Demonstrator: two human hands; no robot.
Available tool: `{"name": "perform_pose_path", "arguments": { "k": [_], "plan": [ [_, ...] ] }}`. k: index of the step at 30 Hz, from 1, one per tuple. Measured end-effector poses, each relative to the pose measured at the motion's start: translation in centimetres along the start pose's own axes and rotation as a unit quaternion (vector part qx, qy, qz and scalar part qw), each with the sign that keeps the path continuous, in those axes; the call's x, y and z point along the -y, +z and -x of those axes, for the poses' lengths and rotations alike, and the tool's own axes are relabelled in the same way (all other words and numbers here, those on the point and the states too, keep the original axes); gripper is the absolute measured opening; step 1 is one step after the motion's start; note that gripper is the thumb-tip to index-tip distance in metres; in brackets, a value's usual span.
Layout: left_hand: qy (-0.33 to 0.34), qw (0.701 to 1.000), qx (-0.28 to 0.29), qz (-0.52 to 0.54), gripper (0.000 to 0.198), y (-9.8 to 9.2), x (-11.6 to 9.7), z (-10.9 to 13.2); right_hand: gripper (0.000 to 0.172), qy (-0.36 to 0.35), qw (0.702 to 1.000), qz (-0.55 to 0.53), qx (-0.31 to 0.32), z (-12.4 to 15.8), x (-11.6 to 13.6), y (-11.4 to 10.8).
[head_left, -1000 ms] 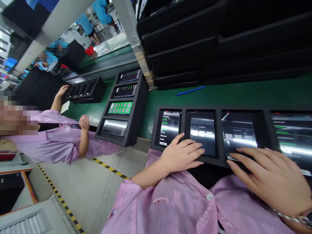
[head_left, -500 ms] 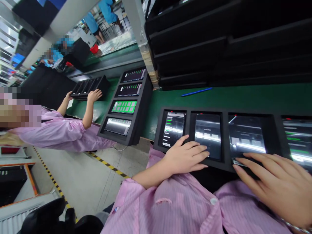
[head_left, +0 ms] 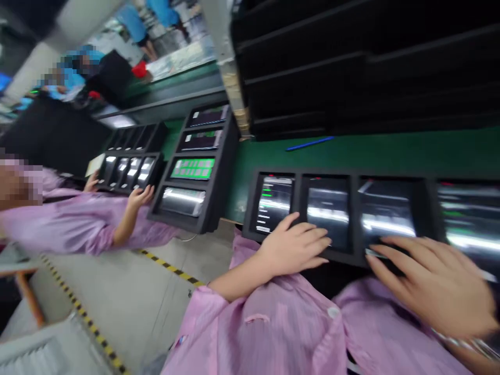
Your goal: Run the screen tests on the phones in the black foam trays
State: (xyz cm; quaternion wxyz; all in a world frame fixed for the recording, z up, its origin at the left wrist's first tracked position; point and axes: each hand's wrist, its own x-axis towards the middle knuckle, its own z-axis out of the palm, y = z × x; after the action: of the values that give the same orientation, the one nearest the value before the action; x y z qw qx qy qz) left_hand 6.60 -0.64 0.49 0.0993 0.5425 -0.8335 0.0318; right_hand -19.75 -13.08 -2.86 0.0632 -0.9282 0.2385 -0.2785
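Note:
A black foam tray (head_left: 353,208) lies before me at the bench edge, with several phones in its slots. My left hand (head_left: 292,245) rests on the tray's near edge, fingers stretched out, between the lit phone with green and white text (head_left: 274,203) and a dark glossy phone (head_left: 327,208). My right hand (head_left: 433,281) lies spread over the near end of another phone (head_left: 386,208), its fingertips at the lower edge. At the far right sits a phone with blurred green lines (head_left: 469,213), partly cut off by the frame.
Left of my tray, another black tray (head_left: 209,198) holds several phones, one with a green screen (head_left: 193,168). A co-worker in pink (head_left: 89,219) handles a tray (head_left: 128,172) beyond it. A blue pen (head_left: 310,144) lies on the green bench (head_left: 375,151). Stacked black trays (head_left: 351,67) stand behind.
The view has shifted slightly. The co-worker's hands have come nearer with a tray of phones, which now lies in front of another tray. My own hands stay on my tray.

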Motion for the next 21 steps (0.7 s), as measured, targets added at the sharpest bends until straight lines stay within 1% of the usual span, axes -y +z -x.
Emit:
{"name": "perform_pose_path", "arguments": {
  "k": [2, 5, 7, 10, 12, 14, 16, 17, 19, 21],
  "plan": [
    [-0.002, 1.0, -0.015, 0.012, 0.043, 0.2, 0.4, -0.4, 0.022, -0.014, 1.0, 0.027, 0.004, -1.2, 1.0, -0.7],
    [-0.008, 0.999, -0.024, 0.03, 0.039, 0.4, 1.2, -1.0, 0.019, 0.016, 0.999, 0.03, 0.0, -2.1, 1.2, -0.7],
    [-0.009, 0.999, -0.024, 0.04, 0.038, 0.5, 1.4, -1.3, 0.019, 0.031, 0.999, 0.029, -0.003, -2.2, 1.1, -0.6],
    [-0.026, 0.997, -0.019, 0.065, 0.041, 0.0, 1.3, -1.5, 0.018, 0.043, 0.999, 0.03, -0.002, -1.9, 1.0, -0.6],
    [-0.056, 0.995, -0.009, 0.079, 0.047, -0.6, 1.1, -2.0, 0.024, 0.06, 0.998, 0.033, 0.003, -1.8, 1.1, -0.6],
    [-0.096, 0.992, -0.012, 0.076, 0.051, -0.9, 1.0, -2.8, 0.039, 0.086, 0.995, 0.041, 0.011, -1.9, 1.2, -0.6],
    [-0.128, 0.989, -0.032, 0.061, 0.054, -0.9, 0.9, -3.9, 0.051, 0.106, 0.993, 0.051, 0.024, -2.0, 1.3, -0.6],
    [-0.137, 0.988, -0.042, 0.054, 0.056, -0.8, 0.8, -4.5, 0.054, 0.111, 0.992, 0.055, 0.03, -2.0, 1.3, -0.5],
    [-0.144, 0.988, -0.047, 0.041, 0.061, -0.1, 0.7, -5.6, 0.056, 0.111, 0.992, 0.063, 0.023, -1.9, 1.3, -0.4],
    [-0.148, 0.988, -0.037, 0.036, 0.064, 0.6, 0.7, -6.3, 0.052, 0.089, 0.993, 0.074, -0.027, -1.5, 1.2, -0.2]
  ]
}}
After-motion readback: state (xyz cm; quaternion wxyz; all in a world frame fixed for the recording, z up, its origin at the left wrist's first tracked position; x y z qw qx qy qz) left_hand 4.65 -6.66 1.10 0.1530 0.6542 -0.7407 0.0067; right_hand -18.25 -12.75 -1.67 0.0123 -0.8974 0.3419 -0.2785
